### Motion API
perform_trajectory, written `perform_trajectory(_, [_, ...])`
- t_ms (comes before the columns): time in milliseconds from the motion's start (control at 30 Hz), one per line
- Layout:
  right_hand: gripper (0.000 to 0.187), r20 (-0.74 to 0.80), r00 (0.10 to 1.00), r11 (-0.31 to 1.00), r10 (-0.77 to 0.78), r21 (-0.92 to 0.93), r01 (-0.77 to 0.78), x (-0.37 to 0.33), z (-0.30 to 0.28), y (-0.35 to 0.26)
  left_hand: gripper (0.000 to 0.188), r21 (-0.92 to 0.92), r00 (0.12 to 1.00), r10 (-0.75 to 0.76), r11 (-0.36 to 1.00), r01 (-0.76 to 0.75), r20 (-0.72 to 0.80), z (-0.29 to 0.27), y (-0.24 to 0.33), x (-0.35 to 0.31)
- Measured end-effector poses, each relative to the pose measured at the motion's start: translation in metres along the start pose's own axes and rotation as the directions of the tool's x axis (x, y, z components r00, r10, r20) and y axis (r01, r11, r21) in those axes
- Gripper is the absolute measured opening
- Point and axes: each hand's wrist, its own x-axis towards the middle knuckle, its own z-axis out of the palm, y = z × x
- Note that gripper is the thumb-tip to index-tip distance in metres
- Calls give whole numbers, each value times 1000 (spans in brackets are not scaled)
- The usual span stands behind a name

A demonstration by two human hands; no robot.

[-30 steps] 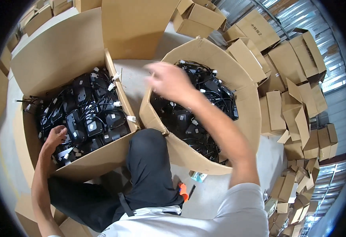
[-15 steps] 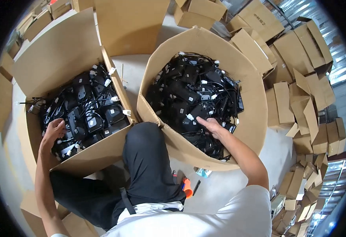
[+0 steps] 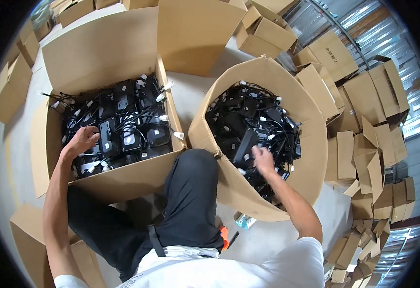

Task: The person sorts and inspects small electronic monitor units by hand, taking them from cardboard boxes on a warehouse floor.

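My right hand (image 3: 264, 161) is in the round cardboard carton, its fingers closed on the edge of a black plastic unit (image 3: 244, 148) that stands tilted up from the pile. The hand is slightly blurred. Around it lie similar black units with cables and white connectors. My left hand (image 3: 82, 141) hovers at the left side of the square carton, fingers loosely bent and apart with nothing visible in them. Closest to it is a long black unit (image 3: 108, 138) among several packed in rows, their black cables looped on top.
The square carton (image 3: 123, 178) and the round carton (image 3: 311, 158) stand side by side, my knee between their near corners. White connectors (image 3: 178, 135) hang over the square carton's right wall. An orange object (image 3: 224, 237) lies on the floor. Stacked empty boxes (image 3: 363, 153) line the right.
My right hand has taken hold of a black unit and tipped it up in the round carton. My left hand stays by the square carton. The whole view has shifted.
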Motion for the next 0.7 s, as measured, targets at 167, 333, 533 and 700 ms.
perform_trajectory(167, [42, -317, 947, 945, 56, 322, 52, 37, -65, -72, 44, -47, 999, -19, 999, 18, -30, -9, -11, -3])
perform_trajectory(333, [50, -479, 878, 801, 10, 530, 280, 58, -138, -157, 44, -98, 986, 79, 991, -94, -147, -7, 13, 3])
perform_trajectory(533, [49, -482, 867, 555, -125, 691, 464, 59, -139, -272, 38, -384, 933, 248, 860, -336, -262, 26, 103, -7])
perform_trajectory(700, [47, -332, 891, 401, -311, 804, 439, 28, -55, -377, 54, -817, 911, 412, 513, -263, -35, 71, 173, -15])
